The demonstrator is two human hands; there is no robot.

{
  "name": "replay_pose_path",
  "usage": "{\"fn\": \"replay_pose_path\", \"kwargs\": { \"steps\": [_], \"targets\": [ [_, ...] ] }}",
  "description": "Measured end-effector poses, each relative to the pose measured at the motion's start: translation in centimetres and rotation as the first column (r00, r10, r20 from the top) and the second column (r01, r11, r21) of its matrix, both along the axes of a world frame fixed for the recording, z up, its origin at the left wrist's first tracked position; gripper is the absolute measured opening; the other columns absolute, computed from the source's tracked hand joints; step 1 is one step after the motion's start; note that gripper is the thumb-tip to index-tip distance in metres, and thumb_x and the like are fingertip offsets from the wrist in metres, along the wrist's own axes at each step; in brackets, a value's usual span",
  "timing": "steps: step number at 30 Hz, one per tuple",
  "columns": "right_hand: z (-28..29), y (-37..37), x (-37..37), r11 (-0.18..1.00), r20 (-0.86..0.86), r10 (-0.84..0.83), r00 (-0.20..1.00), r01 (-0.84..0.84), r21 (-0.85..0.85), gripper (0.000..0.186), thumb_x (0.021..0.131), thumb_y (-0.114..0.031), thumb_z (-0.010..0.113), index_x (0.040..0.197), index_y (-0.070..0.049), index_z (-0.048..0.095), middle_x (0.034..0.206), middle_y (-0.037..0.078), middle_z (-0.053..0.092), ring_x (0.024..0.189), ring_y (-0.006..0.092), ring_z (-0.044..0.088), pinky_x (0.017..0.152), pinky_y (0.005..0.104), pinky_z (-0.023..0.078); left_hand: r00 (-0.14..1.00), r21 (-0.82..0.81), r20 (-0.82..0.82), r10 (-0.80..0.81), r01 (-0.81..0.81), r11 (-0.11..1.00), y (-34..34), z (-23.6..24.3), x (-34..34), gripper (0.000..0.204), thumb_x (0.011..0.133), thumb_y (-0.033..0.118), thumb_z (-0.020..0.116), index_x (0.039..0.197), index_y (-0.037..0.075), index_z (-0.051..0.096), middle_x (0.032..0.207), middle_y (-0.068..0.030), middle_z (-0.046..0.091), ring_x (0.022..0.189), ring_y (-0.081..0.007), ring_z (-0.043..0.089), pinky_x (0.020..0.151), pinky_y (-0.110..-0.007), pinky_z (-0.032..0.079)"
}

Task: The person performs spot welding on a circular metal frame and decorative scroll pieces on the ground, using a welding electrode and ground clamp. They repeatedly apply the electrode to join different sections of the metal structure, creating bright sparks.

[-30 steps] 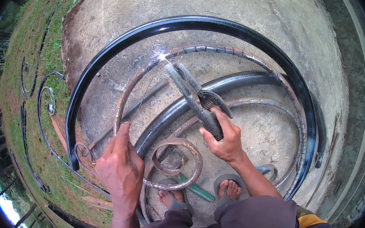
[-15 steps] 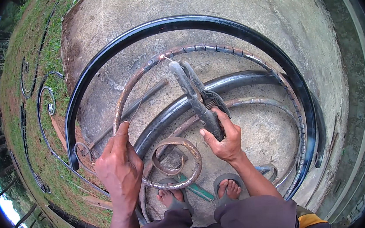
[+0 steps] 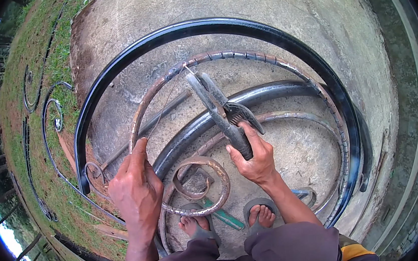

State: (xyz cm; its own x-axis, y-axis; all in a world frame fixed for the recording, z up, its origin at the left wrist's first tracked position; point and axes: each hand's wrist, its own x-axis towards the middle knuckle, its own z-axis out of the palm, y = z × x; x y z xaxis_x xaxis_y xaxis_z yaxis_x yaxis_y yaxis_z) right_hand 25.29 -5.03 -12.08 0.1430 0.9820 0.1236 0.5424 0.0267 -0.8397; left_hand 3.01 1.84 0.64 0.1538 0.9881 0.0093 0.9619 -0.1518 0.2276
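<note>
Closely around rusty scroll (image 3: 222, 56), black arc (image 3: 199, 29), sandals (image 3: 247, 211)

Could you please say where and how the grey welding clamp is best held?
Probably by its rounded handle, coming from the near right, as the right hand does: the clamp slants to the upper left, so the thin rod at its far end sits clear of the hand, and the lever lies close by.

Tilted grey electrode holder (image 3: 217, 113); rod (image 3: 189, 70) perhaps touching curved, notched pipe (image 3: 234, 54).
</note>
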Motion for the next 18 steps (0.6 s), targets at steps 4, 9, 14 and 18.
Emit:
{"fn": "replay_pose_path", "kwargs": {
  "steps": [4, 9, 14, 18],
  "targets": [
    [0.32, -0.05, -0.03, 1.0, -0.008, -0.002, 1.0, 0.002, 0.0, 0.059, 0.082, -0.01, 0.077, 0.132, 0.009, 0.051, 0.105, 0.03, 0.067, 0.088, 0.0423, 0.072, 0.072, 0.0419, 0.06, 1.0, 0.003, -0.004, -0.003, 0.003, 1.0, 0.04, -0.04, -0.09, 0.037, 0.085, 0.0, 0.063, 0.12, 0.009, 0.069, 0.083, -0.0153, 0.069, 0.067, -0.034, 0.066, 0.058, -0.043, 0.049],
    [0.73, 0.42, 0.21, 0.999, -0.005, -0.013, 1.0, 0.012, -0.037, 0.06, 0.08, -0.009, 0.079, 0.131, 0.008, 0.053, 0.104, 0.029, 0.068, 0.09, 0.0401, 0.073, 0.074, 0.0403, 0.059, 1.0, -0.002, -0.018, 0.008, -0.008, 1.0, 0.03, -0.11, -0.01, 0.037, 0.085, 0.0, 0.063, 0.12, 0.009, 0.069, 0.084, -0.0152, 0.069, 0.067, -0.0343, 0.067, 0.059, -0.043, 0.05],
    [0.82, -0.09, 0.19, 1.0, -0.023, -0.006, 1.0, 0.005, -0.018, 0.059, 0.082, -0.009, 0.077, 0.131, 0.009, 0.051, 0.103, 0.029, 0.068, 0.087, 0.041, 0.073, 0.071, 0.0417, 0.059, 1.0, -0.007, -0.003, 0.013, -0.013, 1.0, 0.0, -0.05, 0.12, 0.036, 0.085, 0.001, 0.063, 0.119, 0.009, 0.069, 0.086, -0.0154, 0.07, 0.069, -0.0342, 0.068, 0.06, -0.043, 0.051],
    [0.89, 0.41, 0.33, 1.0, -0.003, 0.001, 1.0, -0.001, -0.019, 0.059, 0.082, -0.01, 0.077, 0.132, 0.008, 0.051, 0.104, 0.03, 0.067, 0.088, 0.0419, 0.072, 0.072, 0.042, 0.059, 1.0, -0.006, 0.01, 0.011, -0.011, 1.0, -0.06, 0.1, 0.21, 0.036, 0.085, 0.001, 0.062, 0.119, 0.009, 0.069, 0.088, -0.0162, 0.071, 0.072, -0.0338, 0.069, 0.062, -0.042, 0.052]
  ]
}}
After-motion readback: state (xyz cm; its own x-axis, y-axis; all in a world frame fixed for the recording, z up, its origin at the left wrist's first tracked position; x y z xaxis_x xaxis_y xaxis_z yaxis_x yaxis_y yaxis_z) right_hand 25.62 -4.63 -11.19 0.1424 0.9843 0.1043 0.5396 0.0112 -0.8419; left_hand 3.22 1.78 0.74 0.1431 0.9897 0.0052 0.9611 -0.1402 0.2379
